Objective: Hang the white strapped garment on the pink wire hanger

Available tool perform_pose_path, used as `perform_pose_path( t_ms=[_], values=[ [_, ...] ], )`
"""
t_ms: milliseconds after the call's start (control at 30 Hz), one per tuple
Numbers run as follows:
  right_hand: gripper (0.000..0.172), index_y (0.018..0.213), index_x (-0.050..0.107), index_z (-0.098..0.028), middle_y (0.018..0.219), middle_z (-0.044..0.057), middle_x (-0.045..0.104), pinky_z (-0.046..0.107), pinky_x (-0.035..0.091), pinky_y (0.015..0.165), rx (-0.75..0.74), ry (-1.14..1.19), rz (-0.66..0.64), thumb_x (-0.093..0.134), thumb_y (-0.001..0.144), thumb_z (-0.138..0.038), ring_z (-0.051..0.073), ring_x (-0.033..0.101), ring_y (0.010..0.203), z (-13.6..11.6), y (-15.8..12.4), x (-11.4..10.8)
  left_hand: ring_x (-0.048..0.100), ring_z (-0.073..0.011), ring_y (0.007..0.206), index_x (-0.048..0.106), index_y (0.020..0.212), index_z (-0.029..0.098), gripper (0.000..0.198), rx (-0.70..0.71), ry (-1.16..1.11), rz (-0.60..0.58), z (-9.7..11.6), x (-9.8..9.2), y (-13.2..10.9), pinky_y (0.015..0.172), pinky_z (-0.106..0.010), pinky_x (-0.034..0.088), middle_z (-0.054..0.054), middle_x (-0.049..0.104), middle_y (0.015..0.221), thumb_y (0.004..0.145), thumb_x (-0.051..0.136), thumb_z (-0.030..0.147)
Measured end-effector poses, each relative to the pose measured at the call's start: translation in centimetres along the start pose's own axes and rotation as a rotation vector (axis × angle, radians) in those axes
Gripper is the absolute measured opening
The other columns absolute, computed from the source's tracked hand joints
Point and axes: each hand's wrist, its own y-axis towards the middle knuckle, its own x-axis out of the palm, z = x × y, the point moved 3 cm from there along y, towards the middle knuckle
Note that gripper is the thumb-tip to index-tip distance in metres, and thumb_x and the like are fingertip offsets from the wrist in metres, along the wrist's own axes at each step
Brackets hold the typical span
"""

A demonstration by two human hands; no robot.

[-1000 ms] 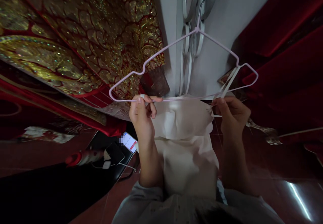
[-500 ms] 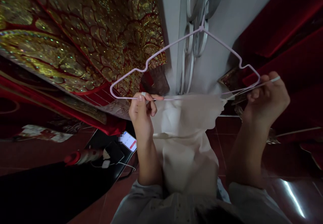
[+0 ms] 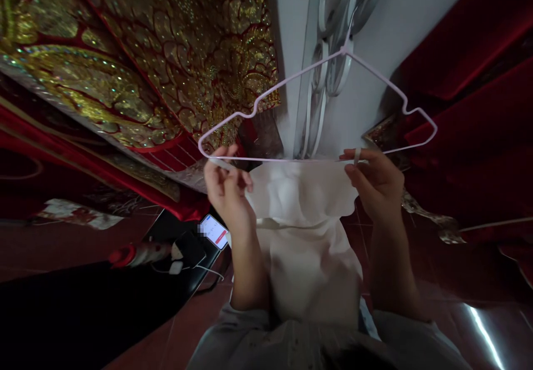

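A pale pink wire hanger (image 3: 291, 78) hangs in front of me by its hook from a metal rail against the white wall. A white strappy garment (image 3: 306, 231) droops from the hanger's bottom bar. My left hand (image 3: 225, 184) pinches the garment's strap at the left end of the bar. At the right part of the bar, my right hand (image 3: 372, 178) is closed on the other white strap (image 3: 357, 155), which loops over the bar.
Red cloth with gold sequin embroidery (image 3: 166, 53) hangs at the left, dark red velvet garments (image 3: 478, 98) at the right. Below left, a phone (image 3: 213, 231) with a lit screen and a red-handled tool (image 3: 137, 254) lie on a dark surface. The floor is red tile.
My right hand, stretched out to the hanger's right end half a second ago, has come back in to the bottom bar with the strap. My left hand shifted slightly left along the bar.
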Motion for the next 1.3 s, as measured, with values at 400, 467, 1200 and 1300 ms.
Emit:
perform_pose_path(
  t_ms=[400, 467, 1200, 1300],
  values=[
    [0.031, 0.121, 0.072, -0.030, 0.101, 0.000, 0.077, 0.026, 0.043, 0.055, -0.049, 0.077, 0.016, 0.083, 0.092, -0.028, 0.010, 0.061, 0.067, 0.3, 0.3, -0.6, 0.078, -0.0286, 0.101, 0.089, 0.110, 0.027, 0.043, 0.123, 0.241, -0.414, 3.6, 0.5, 6.4, 0.085, -0.041, 0.066, -0.009, 0.084, 0.109, 0.072, 0.108, 0.033],
    [0.030, 0.120, 0.071, -0.030, 0.101, 0.000, 0.075, 0.025, 0.042, 0.054, -0.046, 0.067, 0.034, 0.082, 0.092, -0.028, 0.010, 0.060, 0.067, 0.5, 0.0, -0.3, 0.073, -0.0258, 0.085, 0.087, 0.098, 0.025, 0.031, 0.051, 0.291, -0.505, 4.5, 1.8, 6.8, 0.073, -0.037, 0.062, -0.007, 0.079, 0.091, 0.073, 0.106, 0.026],
    [0.038, 0.077, 0.057, -0.024, 0.071, -0.004, 0.057, 0.026, 0.048, 0.061, -0.086, 0.090, 0.398, 0.094, 0.076, -0.036, 0.010, 0.052, 0.063, 0.5, 0.1, -3.3, 0.035, -0.0111, 0.049, 0.072, 0.092, 0.021, 0.020, -0.104, -0.179, -0.093, 0.3, 2.6, 2.9, 0.058, -0.025, 0.057, 0.010, 0.027, 0.059, 0.091, 0.087, 0.034],
    [0.038, 0.072, 0.055, -0.024, 0.066, -0.004, 0.054, 0.027, 0.041, 0.057, 0.065, 0.015, 0.498, 0.092, 0.068, -0.032, 0.009, 0.047, 0.059, 1.1, 1.0, -5.7, 0.030, -0.0113, 0.048, 0.071, 0.085, 0.020, 0.005, -0.095, -0.207, -0.073, 1.4, 2.9, 3.9, 0.052, -0.023, 0.053, 0.010, 0.026, 0.057, 0.085, 0.075, 0.022]
  ],
)
